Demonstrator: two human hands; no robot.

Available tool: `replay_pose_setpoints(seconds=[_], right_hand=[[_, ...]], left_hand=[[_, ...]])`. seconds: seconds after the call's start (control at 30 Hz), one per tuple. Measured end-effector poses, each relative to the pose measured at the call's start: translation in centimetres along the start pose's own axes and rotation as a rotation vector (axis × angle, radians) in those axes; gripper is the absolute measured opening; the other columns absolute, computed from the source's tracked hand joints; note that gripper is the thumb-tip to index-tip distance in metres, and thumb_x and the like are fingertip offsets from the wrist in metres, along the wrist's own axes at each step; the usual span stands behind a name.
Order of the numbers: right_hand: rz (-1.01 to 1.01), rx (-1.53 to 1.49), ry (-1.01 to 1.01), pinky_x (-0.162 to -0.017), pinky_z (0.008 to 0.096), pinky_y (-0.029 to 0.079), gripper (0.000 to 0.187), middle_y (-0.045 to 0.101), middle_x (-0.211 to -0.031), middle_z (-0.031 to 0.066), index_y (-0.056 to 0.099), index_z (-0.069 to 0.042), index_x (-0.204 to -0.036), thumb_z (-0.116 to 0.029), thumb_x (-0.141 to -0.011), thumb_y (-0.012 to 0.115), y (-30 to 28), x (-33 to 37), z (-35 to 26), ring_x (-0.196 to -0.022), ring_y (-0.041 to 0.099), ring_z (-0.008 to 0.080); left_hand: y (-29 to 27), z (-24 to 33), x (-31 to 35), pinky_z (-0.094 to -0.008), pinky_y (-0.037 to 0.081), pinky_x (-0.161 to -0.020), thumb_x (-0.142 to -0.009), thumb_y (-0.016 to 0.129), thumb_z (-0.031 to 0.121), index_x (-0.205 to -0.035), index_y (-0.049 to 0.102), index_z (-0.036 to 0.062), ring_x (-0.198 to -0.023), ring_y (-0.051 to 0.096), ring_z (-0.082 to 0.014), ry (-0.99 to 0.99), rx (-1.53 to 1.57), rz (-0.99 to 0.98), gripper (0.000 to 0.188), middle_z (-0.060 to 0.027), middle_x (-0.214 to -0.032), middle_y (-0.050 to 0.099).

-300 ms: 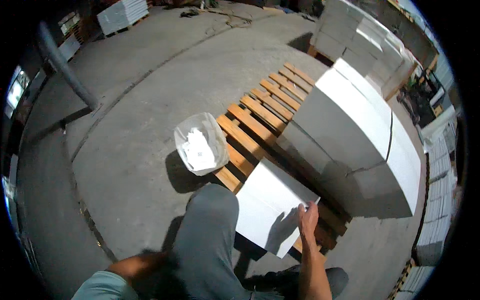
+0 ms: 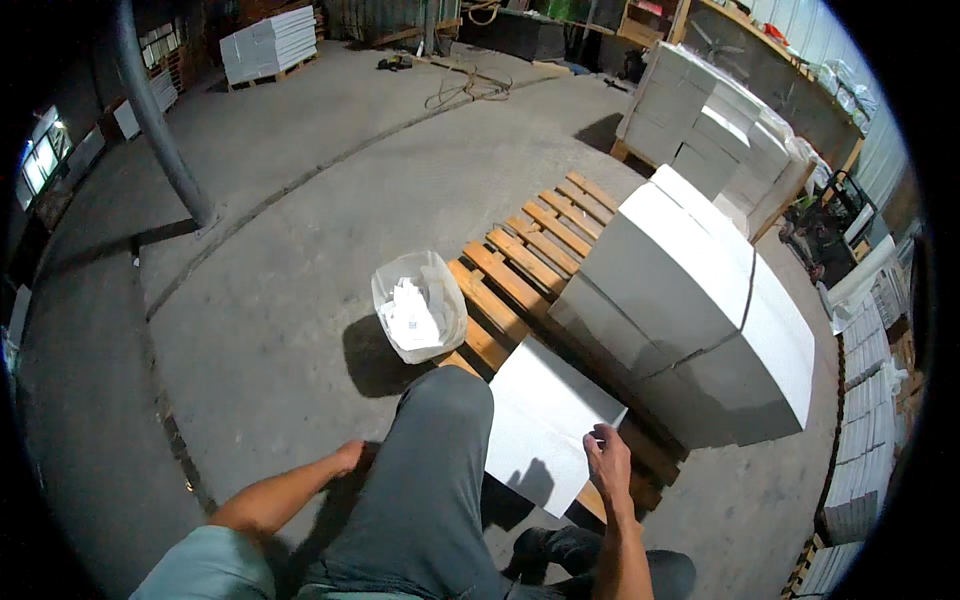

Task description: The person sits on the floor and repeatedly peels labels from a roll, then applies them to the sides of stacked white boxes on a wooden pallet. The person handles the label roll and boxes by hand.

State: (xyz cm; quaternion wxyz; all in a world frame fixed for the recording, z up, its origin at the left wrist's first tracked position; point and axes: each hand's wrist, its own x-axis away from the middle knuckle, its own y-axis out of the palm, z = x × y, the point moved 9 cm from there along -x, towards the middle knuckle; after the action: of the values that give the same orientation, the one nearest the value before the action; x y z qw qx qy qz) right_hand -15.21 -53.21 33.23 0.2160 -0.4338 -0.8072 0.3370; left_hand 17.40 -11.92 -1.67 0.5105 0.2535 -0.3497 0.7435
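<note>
A white flat-topped carton or block (image 2: 545, 425) stands beside my bent knee, over the near end of a wooden pallet. My right hand (image 2: 608, 462) is at its right edge, fingers loosely bent and apart, with nothing visible in them. The hand's shadow falls on the white top, away from the fingers; whether they touch the edge cannot be made out. My left hand (image 2: 350, 457) hangs beside my left leg, its fingers mostly hidden in shadow. A translucent plastic bin (image 2: 455, 320) holding white paper pieces stands past my knee.
The slatted wooden pallet (image 2: 500, 262) carries large white cartons (image 2: 690, 265) on its right side. Another loaded pallet (image 2: 690, 120) stands farther back. A grey post (image 2: 160, 120) rises at left; a cable (image 2: 470, 92) lies on the far floor. White stacks (image 2: 865, 420) line the right.
My view has tilted up a little. My right hand's shadow on the white top has shrunk, and its fingers have bent more. My left hand has moved into clearer view beside the leg.
</note>
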Motion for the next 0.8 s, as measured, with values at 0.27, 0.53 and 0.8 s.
replay_pose_setpoints(seconds=[0.27, 0.53, 0.8], right_hand=[[0.084, -0.033, 0.041, -0.086, 0.0384, 0.051, 0.039, 0.07, -0.104, 0.0214, 0.063, 0.003, -0.114, -0.027, -0.089, 0.062, -5.5, 6.0, 0.8, -0.096, 0.069, 0.0328], [0.047, -0.164, 0.061, -0.077, 0.035, 0.053, 0.035, 0.071, -0.092, 0.0212, 0.064, 0.006, -0.111, -0.022, -0.091, 0.062, -3.1, 4.8, 0.2, -0.083, 0.071, 0.0263], [-0.052, 0.084, 0.162, -0.077, 0.0358, 0.054, 0.03, 0.071, -0.089, 0.0197, 0.068, 0.002, -0.106, -0.023, -0.09, 0.063, -1.0, 3.7, 2.6, -0.083, 0.07, 0.0304]], left_hand=[[-12.9, 23.8, 4.4, -0.0337, 0.05, -0.049, -0.09, 0.053, 0.024, -0.083, 0.064, -0.0006, -0.048, 0.06, -0.0171, 0.313, 0.181, 0.565, 0.028, -0.0096, -0.066, 0.066], [-16.8, 35.3, -3.4, -0.033, 0.051, -0.05, -0.085, 0.057, 0.022, -0.089, 0.066, -0.0029, -0.052, 0.062, -0.0183, 0.413, 0.044, 0.622, 0.027, -0.0111, -0.073, 0.068], [-14.0, 32.5, -13.4, -0.0481, 0.048, -0.095, -0.086, 0.059, 0.029, -0.121, 0.059, -0.0042, -0.114, 0.059, -0.039, -0.082, -0.29, 0.615, 0.048, -0.0229, -0.128, 0.057]])
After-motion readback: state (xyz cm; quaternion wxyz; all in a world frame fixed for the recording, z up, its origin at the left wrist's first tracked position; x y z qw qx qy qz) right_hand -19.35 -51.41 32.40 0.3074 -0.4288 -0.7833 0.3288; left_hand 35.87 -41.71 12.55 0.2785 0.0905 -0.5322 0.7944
